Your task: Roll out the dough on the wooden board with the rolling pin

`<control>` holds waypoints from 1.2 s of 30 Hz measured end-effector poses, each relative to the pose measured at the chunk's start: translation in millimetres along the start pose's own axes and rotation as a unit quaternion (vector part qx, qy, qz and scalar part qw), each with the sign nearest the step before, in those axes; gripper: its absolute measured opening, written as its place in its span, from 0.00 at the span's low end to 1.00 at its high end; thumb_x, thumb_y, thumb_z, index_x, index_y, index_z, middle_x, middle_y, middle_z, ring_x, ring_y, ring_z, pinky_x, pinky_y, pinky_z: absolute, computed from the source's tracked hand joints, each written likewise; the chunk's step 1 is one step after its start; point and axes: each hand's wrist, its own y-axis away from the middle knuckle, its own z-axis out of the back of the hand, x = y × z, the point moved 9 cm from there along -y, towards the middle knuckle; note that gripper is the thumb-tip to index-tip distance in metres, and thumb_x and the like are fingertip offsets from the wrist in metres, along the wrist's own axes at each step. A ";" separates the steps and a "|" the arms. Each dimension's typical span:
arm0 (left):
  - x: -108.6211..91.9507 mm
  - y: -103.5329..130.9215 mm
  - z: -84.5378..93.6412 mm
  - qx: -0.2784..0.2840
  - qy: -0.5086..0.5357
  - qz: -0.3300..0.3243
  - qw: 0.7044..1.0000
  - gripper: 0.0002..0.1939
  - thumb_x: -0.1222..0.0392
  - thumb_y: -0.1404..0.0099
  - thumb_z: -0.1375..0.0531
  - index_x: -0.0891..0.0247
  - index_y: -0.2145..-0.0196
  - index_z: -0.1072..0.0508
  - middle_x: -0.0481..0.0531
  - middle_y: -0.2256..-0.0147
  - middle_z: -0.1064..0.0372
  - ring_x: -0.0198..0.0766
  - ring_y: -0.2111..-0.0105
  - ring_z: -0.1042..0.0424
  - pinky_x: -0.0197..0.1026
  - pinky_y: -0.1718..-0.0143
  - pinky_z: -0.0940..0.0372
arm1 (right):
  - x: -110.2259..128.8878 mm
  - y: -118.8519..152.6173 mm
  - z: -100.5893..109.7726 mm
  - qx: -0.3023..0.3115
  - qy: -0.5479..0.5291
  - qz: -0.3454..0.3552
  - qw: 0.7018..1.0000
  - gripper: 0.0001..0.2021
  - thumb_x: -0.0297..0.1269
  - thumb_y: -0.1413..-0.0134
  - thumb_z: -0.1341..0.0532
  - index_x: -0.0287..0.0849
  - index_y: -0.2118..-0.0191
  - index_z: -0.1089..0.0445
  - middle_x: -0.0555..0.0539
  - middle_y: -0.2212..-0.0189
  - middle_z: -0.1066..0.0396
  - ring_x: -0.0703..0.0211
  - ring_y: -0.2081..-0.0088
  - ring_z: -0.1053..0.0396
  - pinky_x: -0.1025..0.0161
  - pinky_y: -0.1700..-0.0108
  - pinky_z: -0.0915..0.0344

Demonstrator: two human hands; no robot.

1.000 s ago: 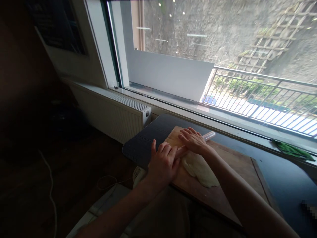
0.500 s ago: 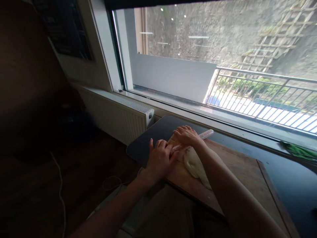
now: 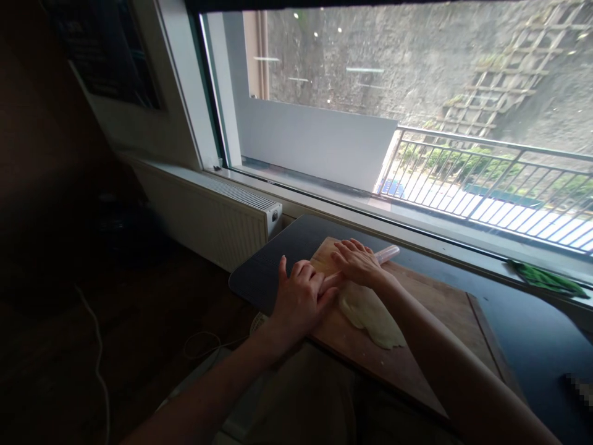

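A translucent rolling pin (image 3: 388,253) lies slantwise over a wooden board, its far end sticking out past my right hand. My left hand (image 3: 300,295) is closed round the near end of the pin, with the thumb or a finger raised. Across the pin's middle lies my right hand (image 3: 356,262), flat, fingers stretched out. Pale flattened dough (image 3: 373,318) rests on the wooden board (image 3: 445,309), below the pin and beside my right forearm. Part of the pin is hidden beneath both hands.
The board sits on a dark table (image 3: 532,327) under a window. A green cloth (image 3: 549,278) lies at the right by the sill. A radiator (image 3: 208,210) stands left of the table, and a white cable (image 3: 99,358) hangs at lower left.
The view has shifted slightly. My right hand has come a little nearer along with the pin and its fingers look more spread. The dough's lower end now shows a ragged edge.
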 end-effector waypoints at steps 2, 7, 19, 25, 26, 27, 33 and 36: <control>10.6 -1.5 0.3 -0.001 -0.019 0.011 1.000 0.14 0.50 0.35 0.47 0.61 0.62 0.28 0.56 0.60 0.33 0.49 0.50 0.41 0.65 0.41 0.65 | 10.5 -22.2 -1.1 0.011 0.001 0.001 1.000 0.28 0.54 0.39 0.64 0.50 0.40 0.46 0.47 0.39 0.47 0.51 0.38 0.55 0.49 0.43 0.52; 10.0 0.6 2.6 0.007 -0.033 0.002 0.999 0.12 0.53 0.36 0.45 0.61 0.60 0.28 0.56 0.59 0.33 0.50 0.49 0.42 0.65 0.41 0.65 | 17.6 -30.7 -0.8 0.009 -0.007 0.008 1.000 0.29 0.56 0.40 0.62 0.49 0.40 0.46 0.46 0.40 0.46 0.50 0.39 0.54 0.49 0.43 0.51; -25.4 -1.7 2.1 0.008 0.005 -0.047 0.999 0.12 0.53 0.36 0.45 0.60 0.58 0.29 0.55 0.59 0.33 0.48 0.48 0.42 0.64 0.41 0.66 | -15.2 39.1 4.4 -0.008 0.004 0.024 1.000 0.28 0.53 0.38 0.64 0.49 0.39 0.48 0.48 0.38 0.49 0.51 0.37 0.58 0.49 0.41 0.56; 17.8 -9.8 -1.2 0.025 -0.046 -0.025 0.998 0.11 0.53 0.35 0.45 0.59 0.61 0.27 0.54 0.60 0.32 0.48 0.50 0.41 0.64 0.42 0.64 | 21.4 -34.8 -1.2 0.042 0.010 0.038 0.998 0.23 0.52 0.38 0.60 0.53 0.47 0.38 0.46 0.45 0.40 0.48 0.42 0.48 0.47 0.47 0.47; 21.0 -10.2 -1.2 0.031 -0.049 -0.025 0.998 0.11 0.53 0.36 0.45 0.58 0.60 0.28 0.53 0.60 0.32 0.48 0.50 0.42 0.64 0.42 0.64 | 24.8 -38.9 -1.1 0.043 0.010 0.042 0.998 0.22 0.52 0.39 0.59 0.53 0.48 0.37 0.46 0.45 0.39 0.48 0.43 0.47 0.47 0.48 0.46; 22.0 -10.3 -1.2 0.037 -0.048 -0.029 0.998 0.11 0.52 0.36 0.45 0.57 0.60 0.28 0.53 0.60 0.32 0.47 0.49 0.42 0.64 0.42 0.64 | 25.6 -39.0 -1.1 0.043 0.009 0.040 0.998 0.22 0.53 0.39 0.60 0.53 0.48 0.37 0.46 0.46 0.39 0.48 0.43 0.46 0.47 0.48 0.46; -5.6 -8.9 0.3 0.068 0.004 -0.074 0.995 0.13 0.52 0.39 0.42 0.56 0.57 0.28 0.53 0.59 0.33 0.46 0.49 0.42 0.63 0.41 0.65 | 1.0 26.3 4.9 -0.013 0.008 0.039 0.999 0.26 0.53 0.38 0.63 0.48 0.40 0.46 0.47 0.38 0.49 0.49 0.37 0.57 0.48 0.42 0.54; -19.8 -8.7 0.6 0.076 0.033 -0.090 0.992 0.13 0.53 0.38 0.43 0.56 0.57 0.28 0.52 0.60 0.33 0.45 0.49 0.42 0.62 0.41 0.65 | -7.3 59.3 7.2 -0.041 0.017 0.061 0.997 0.27 0.51 0.37 0.64 0.45 0.39 0.47 0.47 0.38 0.48 0.53 0.37 0.60 0.52 0.39 0.60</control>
